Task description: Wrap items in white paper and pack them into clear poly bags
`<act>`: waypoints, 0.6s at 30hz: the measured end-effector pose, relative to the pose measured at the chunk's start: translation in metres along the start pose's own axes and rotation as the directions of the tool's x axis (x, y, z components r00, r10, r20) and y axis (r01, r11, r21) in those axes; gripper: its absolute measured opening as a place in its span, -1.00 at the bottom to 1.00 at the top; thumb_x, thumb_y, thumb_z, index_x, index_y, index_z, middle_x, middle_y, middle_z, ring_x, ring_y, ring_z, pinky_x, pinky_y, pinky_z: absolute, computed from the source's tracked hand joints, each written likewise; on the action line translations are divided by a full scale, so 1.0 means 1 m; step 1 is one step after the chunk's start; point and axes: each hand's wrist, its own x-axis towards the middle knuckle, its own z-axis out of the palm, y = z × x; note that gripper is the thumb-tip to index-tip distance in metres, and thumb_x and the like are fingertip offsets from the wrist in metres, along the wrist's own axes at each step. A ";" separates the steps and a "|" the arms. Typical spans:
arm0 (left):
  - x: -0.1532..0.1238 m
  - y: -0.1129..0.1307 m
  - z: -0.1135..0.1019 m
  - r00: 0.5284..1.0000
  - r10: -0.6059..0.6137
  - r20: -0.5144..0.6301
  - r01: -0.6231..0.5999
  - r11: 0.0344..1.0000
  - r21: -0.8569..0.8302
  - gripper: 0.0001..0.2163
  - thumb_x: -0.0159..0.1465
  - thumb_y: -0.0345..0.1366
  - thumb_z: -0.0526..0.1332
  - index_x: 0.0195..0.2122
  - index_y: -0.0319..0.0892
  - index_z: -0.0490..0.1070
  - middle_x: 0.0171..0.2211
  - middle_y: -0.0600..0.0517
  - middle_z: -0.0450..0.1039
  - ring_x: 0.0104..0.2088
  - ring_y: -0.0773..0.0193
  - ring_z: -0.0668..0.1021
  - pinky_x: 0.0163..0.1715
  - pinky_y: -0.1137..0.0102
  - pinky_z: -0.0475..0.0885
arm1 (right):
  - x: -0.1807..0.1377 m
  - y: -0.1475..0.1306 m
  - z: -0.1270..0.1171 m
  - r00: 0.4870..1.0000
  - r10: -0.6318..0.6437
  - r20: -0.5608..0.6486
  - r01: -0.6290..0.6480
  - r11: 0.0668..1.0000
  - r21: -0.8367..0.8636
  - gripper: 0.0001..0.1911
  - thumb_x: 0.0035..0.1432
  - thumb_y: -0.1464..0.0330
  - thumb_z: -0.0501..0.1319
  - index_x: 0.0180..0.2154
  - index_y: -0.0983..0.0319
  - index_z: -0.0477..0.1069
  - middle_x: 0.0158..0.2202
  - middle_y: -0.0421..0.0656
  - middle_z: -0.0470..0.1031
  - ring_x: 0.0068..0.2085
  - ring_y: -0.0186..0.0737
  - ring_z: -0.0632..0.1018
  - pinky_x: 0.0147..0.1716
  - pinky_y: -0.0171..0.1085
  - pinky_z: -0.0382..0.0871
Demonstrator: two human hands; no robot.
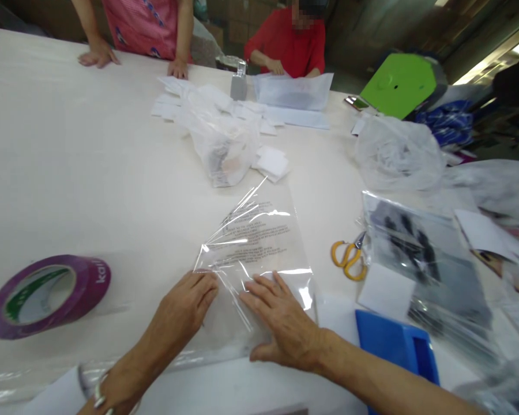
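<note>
A stack of clear plastic bags (259, 242) with black printed text lies fanned out on the white table (69, 161) in front of me. My left hand (184, 308) rests on the near left corner of the stack, fingers curled and pressing on the film. My right hand (281, 320) lies flat on the near end of the bags with its fingers spread. Neither hand lifts anything.
A purple tape roll (47, 294) lies at the left. Yellow-handled scissors (350, 256) lie right of the bags, beside packed dark items in plastic (419, 259) and a blue tray (398, 346). Farther off lie a filled plastic bag (225, 150) and white pads (272, 161). Two people (289, 43) stand across the table.
</note>
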 end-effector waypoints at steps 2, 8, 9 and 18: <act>0.000 -0.006 -0.005 0.988 -0.157 0.012 0.157 0.978 -0.137 -0.76 0.39 -0.12 0.03 -0.12 -0.09 0.41 -0.09 -0.01 0.49 -0.06 0.21 0.53 -0.03 0.28 0.47 | 0.000 0.002 0.008 0.999 -0.023 -0.044 0.021 0.999 -0.045 -0.16 0.03 0.11 0.39 0.26 0.16 0.14 0.29 0.01 0.23 0.33 0.12 0.12 0.31 0.30 -0.26; -0.001 0.007 -0.016 0.977 -0.213 -0.011 0.211 0.972 -0.108 -0.64 0.33 -0.02 0.09 0.04 -0.10 0.34 0.01 -0.09 0.44 0.03 0.08 0.50 0.07 0.09 0.44 | 0.008 0.002 0.014 0.946 -0.146 -0.288 0.115 0.986 -0.123 -0.81 0.29 0.49 0.10 -0.13 0.18 0.42 -0.06 -0.14 0.55 0.07 -0.17 0.45 0.30 0.05 0.03; -0.003 0.014 -0.016 0.992 -0.127 0.005 0.127 0.989 -0.080 -0.59 0.31 -0.01 0.14 0.10 -0.08 0.30 0.08 -0.10 0.40 0.10 0.06 0.45 0.12 0.06 0.41 | 0.009 0.000 0.013 0.943 -0.156 -0.296 0.124 0.985 -0.124 -0.82 0.30 0.50 0.09 -0.15 0.19 0.42 -0.13 -0.15 0.57 -0.01 -0.20 0.49 0.26 0.01 0.09; -0.014 0.048 0.013 0.985 0.168 0.037 -0.172 0.965 0.196 -0.82 0.29 -0.42 0.16 -0.13 -0.07 0.45 -0.11 0.01 0.52 -0.04 0.07 0.51 0.06 0.00 0.37 | 0.028 -0.015 -0.004 0.978 0.004 -0.208 -0.054 0.970 -0.236 -0.80 0.16 0.33 0.32 -0.44 0.21 0.34 -0.44 -0.21 0.47 -0.38 -0.23 0.44 -0.32 -0.22 0.24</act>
